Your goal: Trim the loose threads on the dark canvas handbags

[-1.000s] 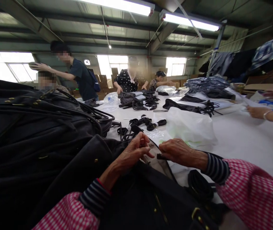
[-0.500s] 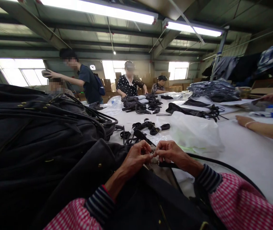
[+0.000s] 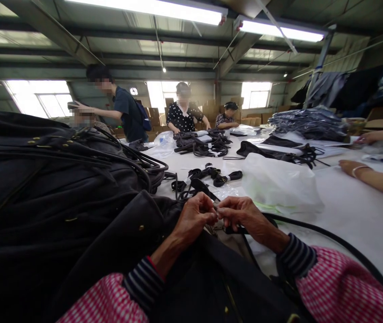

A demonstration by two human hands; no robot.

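Note:
Both hands meet over a black bag [image 3: 194, 278] lying before me. My left hand [image 3: 196, 217] is closed in a pinch, thumb against forefinger. Opposite it, my right hand [image 3: 243, 217] pinches too, its fingertips touching or nearly touching those of the left. Whatever lies between the fingertips is too small to make out. Just under the hands a bit of metal and the bag's lighter lining show. A black cord-like handle [image 3: 332, 237] curves away to the right from beneath my right hand.
A large heap of black bags [image 3: 60, 188] rises on my left. Beyond my hands lie bundled black straps [image 3: 227, 178] and a white plastic bag [image 3: 279, 184]. Wrapped dark goods [image 3: 309, 123] are piled farther back. A co-worker's arm [image 3: 376, 179] rests on the table at right; other people stand across it.
The view has shifted slightly, so the scene sits a little farther right. My hands keep their pinch at almost the same spot. The co-worker's arm at right stays on the table.

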